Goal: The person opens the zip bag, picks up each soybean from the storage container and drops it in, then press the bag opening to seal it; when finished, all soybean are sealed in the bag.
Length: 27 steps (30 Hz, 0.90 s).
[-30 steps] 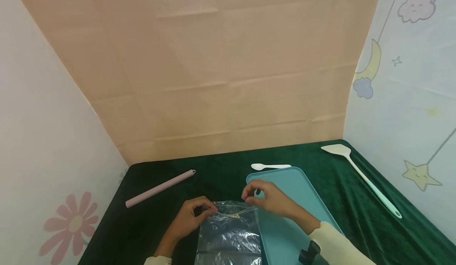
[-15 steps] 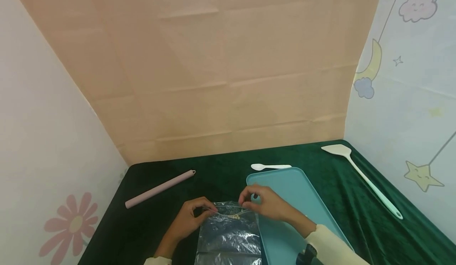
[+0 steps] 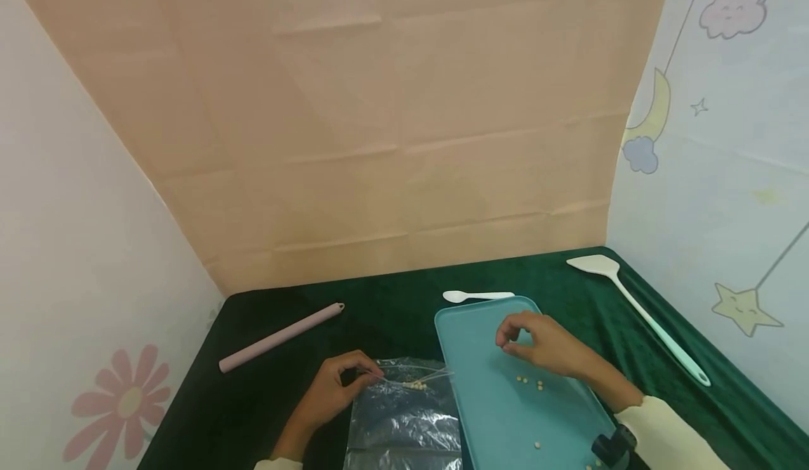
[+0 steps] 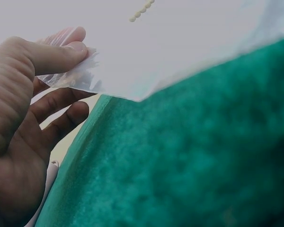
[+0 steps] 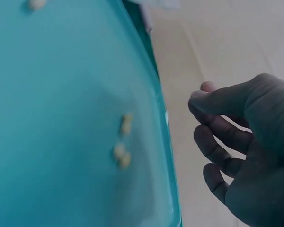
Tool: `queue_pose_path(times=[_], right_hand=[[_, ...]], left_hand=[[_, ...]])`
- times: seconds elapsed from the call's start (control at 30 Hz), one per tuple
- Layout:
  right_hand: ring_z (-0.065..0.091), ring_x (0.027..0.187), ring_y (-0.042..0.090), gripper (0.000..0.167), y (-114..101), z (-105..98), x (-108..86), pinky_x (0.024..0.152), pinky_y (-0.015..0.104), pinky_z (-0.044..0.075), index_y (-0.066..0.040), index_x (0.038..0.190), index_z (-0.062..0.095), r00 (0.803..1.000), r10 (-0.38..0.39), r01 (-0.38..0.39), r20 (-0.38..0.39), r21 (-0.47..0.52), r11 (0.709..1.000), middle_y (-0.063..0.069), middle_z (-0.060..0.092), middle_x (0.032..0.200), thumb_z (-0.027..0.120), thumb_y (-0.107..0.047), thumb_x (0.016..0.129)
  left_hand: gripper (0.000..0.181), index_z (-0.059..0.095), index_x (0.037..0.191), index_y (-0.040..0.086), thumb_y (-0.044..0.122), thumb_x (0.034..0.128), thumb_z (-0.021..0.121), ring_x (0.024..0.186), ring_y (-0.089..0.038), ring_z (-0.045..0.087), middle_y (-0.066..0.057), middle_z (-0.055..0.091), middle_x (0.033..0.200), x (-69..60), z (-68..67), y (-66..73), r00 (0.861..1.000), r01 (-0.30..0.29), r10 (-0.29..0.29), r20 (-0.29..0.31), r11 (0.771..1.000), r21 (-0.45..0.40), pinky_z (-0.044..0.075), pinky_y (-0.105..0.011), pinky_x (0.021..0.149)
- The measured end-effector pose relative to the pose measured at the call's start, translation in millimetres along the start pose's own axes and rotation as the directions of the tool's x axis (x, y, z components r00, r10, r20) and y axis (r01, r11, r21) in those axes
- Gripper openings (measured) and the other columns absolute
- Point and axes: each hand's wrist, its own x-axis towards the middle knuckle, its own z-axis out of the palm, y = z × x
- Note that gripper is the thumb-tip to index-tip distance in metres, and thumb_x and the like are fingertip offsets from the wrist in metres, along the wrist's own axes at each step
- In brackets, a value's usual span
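Observation:
My left hand (image 3: 341,382) pinches the left edge of a clear zip bag's opening between thumb and fingers. The zip bag (image 3: 404,421) lies on the green cloth, its mouth partly spread, and several pale yellow beans (image 3: 414,386) sit in a row just below the mouth. In the left wrist view, the thumb (image 4: 61,56) presses the thin plastic. My right hand (image 3: 546,343) hovers over the blue tray (image 3: 493,414) with loosely bent fingers. Thumb and forefinger meet in the right wrist view, and nothing shows between them. Several loose beans (image 5: 123,156) lie on the tray.
A white spoon (image 3: 477,296) lies behind the tray, its handle end against the rim. At the right is a long white spatula (image 3: 645,315). A pink rod (image 3: 281,336) lies at the left. Printed walls and a tan backdrop (image 3: 404,140) enclose the table.
My right hand first moved left to the bag's mouth, then went right over the tray, uncovering beans there. My left hand keeps its pinch on the bag.

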Motion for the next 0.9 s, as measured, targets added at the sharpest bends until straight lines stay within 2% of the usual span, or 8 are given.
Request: queue_pose_path(times=[0.1, 0.27, 0.37, 0.63, 0.77, 0.9], right_hand=[[0.058, 0.087, 0.005, 0.018, 9, -3, -13.1, 0.078, 0.038, 0.052, -0.028, 0.096, 0.067, 0.999, -0.032, 0.034, 0.036, -0.057, 0.998, -0.018, 0.062, 0.092, 0.076, -0.013, 0.09], [0.057, 0.087, 0.004, 0.018, 17, 2, -25.5, 0.075, 0.034, 0.048, -0.03, 0.094, 0.066, 0.996, -0.058, 0.063, 0.071, -0.075, 0.995, -0.019, 0.06, 0.09, 0.079, -0.018, 0.088], [0.057, 0.087, 0.004, 0.018, 19, 7, -28.6, 0.074, 0.032, 0.046, -0.03, 0.094, 0.066, 0.996, -0.051, 0.056, 0.075, -0.062, 0.996, -0.019, 0.061, 0.091, 0.079, -0.02, 0.088], [0.058, 0.085, 0.003, 0.018, 19, 14, -27.7, 0.071, 0.031, 0.049, -0.029, 0.096, 0.067, 0.993, -0.09, 0.095, 0.075, -0.067, 0.993, -0.018, 0.063, 0.091, 0.078, -0.016, 0.089], [0.057, 0.083, 0.003, 0.016, 17, 13, -26.7, 0.07, 0.029, 0.048, -0.028, 0.096, 0.067, 0.995, -0.062, 0.065, 0.075, -0.048, 0.997, -0.012, 0.065, 0.089, 0.076, -0.016, 0.091], [0.058, 0.082, 0.004, 0.012, 11, 12, -22.7, 0.072, 0.031, 0.049, -0.026, 0.098, 0.067, 0.999, 0.004, -0.004, 0.031, -0.003, 1.0, -0.012, 0.064, 0.088, 0.075, -0.018, 0.092]], left_hand=[[0.014, 0.072, 0.11, 0.01, 0.011, 0.098, 0.065, 0.091, -0.025, 0.068, -0.005, 0.07, 0.105, -0.5, 0.3, 0.2, 1.0, 0.002, -0.002, -0.002, 1.0, -0.003, 0.054, -0.035, 0.078], [0.015, 0.071, 0.111, 0.007, 0.005, 0.0973, 0.065, 0.09, -0.027, 0.068, -0.008, 0.07, 0.105, -0.7, 0.3, 0.8, 0.999, -0.05, 0.05, -0.003, 0.999, -0.004, 0.055, -0.036, 0.076], [0.016, 0.071, 0.111, 0.007, 0.003, 0.0972, 0.064, 0.088, -0.028, 0.068, -0.008, 0.07, 0.104, -0.3, 0.8, 1.0, 0.997, -0.071, 0.071, 0.001, 0.997, 0.003, 0.054, -0.035, 0.072], [0.017, 0.071, 0.111, 0.007, 0.001, 0.0969, 0.064, 0.086, -0.028, 0.068, -0.008, 0.07, 0.104, 0.1, 2.0, 0.4, 0.997, -0.074, 0.074, 0.005, 0.997, 0.002, 0.054, -0.033, 0.068], [0.018, 0.071, 0.111, 0.007, -0.001, 0.0965, 0.064, 0.086, -0.027, 0.067, -0.009, 0.07, 0.104, 0.0, 1.8, -0.5, 0.997, -0.078, 0.078, 0.002, 0.997, -0.001, 0.054, -0.033, 0.068], [0.018, 0.071, 0.11, 0.007, -0.001, 0.0966, 0.064, 0.086, -0.027, 0.067, -0.009, 0.07, 0.104, -0.5, 1.3, -0.6, 0.997, -0.078, 0.078, 0.003, 0.997, 0.003, 0.054, -0.033, 0.068]])
